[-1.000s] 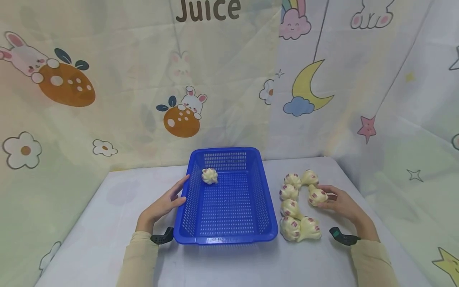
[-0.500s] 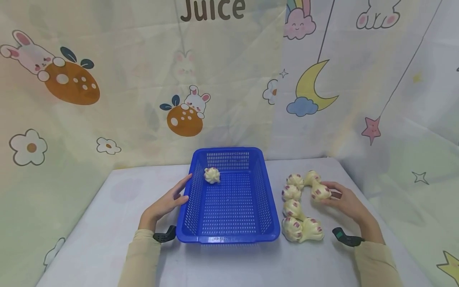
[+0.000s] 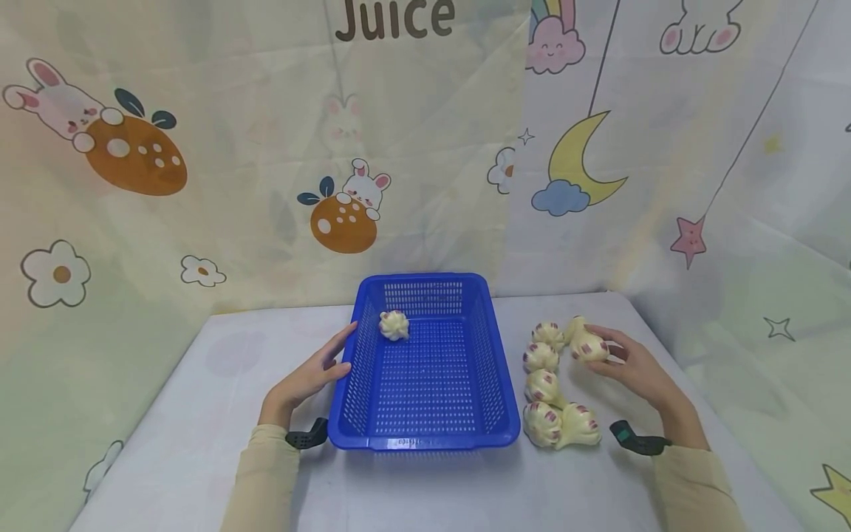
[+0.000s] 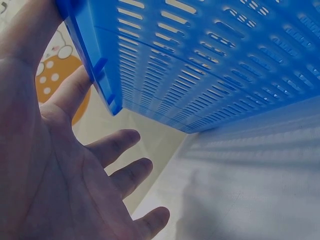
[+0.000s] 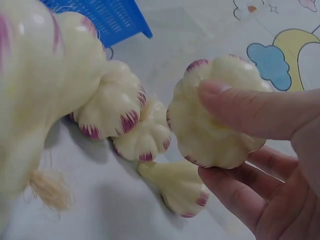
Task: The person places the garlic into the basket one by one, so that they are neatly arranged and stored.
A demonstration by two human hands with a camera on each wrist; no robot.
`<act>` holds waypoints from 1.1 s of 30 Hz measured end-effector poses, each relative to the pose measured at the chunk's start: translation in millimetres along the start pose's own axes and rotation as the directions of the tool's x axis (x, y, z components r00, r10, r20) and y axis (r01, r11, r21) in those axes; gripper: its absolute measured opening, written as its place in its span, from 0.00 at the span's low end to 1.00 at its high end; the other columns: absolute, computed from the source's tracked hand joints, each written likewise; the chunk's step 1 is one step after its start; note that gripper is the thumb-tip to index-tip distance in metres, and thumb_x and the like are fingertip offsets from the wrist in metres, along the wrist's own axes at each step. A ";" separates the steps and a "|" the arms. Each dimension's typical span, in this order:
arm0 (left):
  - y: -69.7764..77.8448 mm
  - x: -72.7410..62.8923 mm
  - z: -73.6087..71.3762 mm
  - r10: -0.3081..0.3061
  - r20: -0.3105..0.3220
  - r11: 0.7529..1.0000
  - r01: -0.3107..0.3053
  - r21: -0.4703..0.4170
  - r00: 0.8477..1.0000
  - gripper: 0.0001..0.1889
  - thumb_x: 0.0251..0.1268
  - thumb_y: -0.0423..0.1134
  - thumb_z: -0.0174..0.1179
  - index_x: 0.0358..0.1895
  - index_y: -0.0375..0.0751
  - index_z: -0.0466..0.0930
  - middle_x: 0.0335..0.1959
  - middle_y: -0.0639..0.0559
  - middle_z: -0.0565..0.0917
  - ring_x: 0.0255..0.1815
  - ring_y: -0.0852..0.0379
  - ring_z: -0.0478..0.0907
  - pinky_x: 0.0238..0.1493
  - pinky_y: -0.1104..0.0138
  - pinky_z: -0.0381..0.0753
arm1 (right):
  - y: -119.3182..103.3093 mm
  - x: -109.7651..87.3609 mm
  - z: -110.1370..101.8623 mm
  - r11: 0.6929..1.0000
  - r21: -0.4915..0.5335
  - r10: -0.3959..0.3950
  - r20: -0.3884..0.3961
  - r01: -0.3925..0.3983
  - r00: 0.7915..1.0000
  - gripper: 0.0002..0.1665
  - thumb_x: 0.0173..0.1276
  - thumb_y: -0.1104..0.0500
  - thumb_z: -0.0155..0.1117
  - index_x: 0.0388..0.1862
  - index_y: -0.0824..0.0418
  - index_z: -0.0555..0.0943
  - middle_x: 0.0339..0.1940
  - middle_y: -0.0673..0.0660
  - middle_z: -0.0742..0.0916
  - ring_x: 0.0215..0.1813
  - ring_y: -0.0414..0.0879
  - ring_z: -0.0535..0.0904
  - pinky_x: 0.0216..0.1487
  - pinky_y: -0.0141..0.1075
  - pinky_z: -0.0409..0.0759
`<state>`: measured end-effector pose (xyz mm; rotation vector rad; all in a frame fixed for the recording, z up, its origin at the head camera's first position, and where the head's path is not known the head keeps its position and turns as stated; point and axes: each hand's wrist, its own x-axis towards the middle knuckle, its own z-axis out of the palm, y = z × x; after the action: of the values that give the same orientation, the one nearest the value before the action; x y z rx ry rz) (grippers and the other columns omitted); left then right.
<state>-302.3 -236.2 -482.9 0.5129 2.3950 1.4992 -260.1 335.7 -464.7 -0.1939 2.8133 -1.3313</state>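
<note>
My right hand (image 3: 643, 375) pinches a cream garlic bulb (image 5: 222, 140) with purple streaks between thumb and fingers. In the right wrist view the bulb looks held clear of the table, while a long-necked garlic bulb (image 5: 182, 192) lies below it. From the head view, the held bulb partly covers that one. More garlic bulbs (image 3: 541, 386) lie in a row between my right hand and the blue plastic basket (image 3: 425, 445). One garlic bulb (image 3: 394, 325) sits inside the basket at the far left. My left hand (image 3: 301, 383) touches the basket's left rim with thumb and index finger, its other fingers spread.
A white-covered table (image 3: 219, 414) carries everything. Printed cloth curtains (image 3: 253, 148) with cartoon rabbits, a moon and stars close off the back and sides. Each wrist wears a black device (image 3: 640, 440).
My right hand has raised the garlic bulb and moved it slightly away from me, over the far bulb. The left hand stays at the basket rim. The head view has shifted slightly.
</note>
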 end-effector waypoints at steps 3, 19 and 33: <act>0.4 -1.1 0.0 0.005 0.004 1.000 -0.005 -0.002 1.000 0.38 0.64 0.52 0.56 0.72 0.77 0.45 0.79 0.58 0.41 0.79 0.41 0.35 0.69 0.33 0.43 | -3.8 0.3 2.3 1.000 0.007 -0.002 -0.012 0.002 1.000 0.44 0.62 0.42 0.65 0.73 0.55 0.61 0.75 0.66 0.61 0.69 0.76 0.58 0.59 0.70 0.64; -0.1 -1.4 0.3 0.000 0.005 1.000 0.000 -0.011 1.000 0.38 0.64 0.53 0.57 0.72 0.78 0.45 0.79 0.57 0.42 0.79 0.41 0.36 0.69 0.33 0.44 | -19.3 5.0 14.5 0.995 -0.016 -0.102 -0.048 0.102 0.994 0.40 0.62 0.46 0.67 0.68 0.60 0.67 0.67 0.64 0.73 0.64 0.62 0.71 0.54 0.25 0.78; -0.4 0.5 -0.4 0.007 0.002 1.000 -0.007 -0.002 1.000 0.39 0.63 0.53 0.57 0.73 0.74 0.45 0.79 0.56 0.42 0.78 0.40 0.36 0.68 0.32 0.44 | -50.8 14.8 19.7 0.997 0.000 -0.080 -0.072 0.081 0.994 0.40 0.61 0.42 0.66 0.67 0.59 0.68 0.69 0.65 0.71 0.65 0.66 0.71 0.57 0.57 0.76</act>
<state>-303.0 -236.5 -483.0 0.5225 2.3927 1.5035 -268.1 286.9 -437.6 -0.2675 2.8915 -1.3860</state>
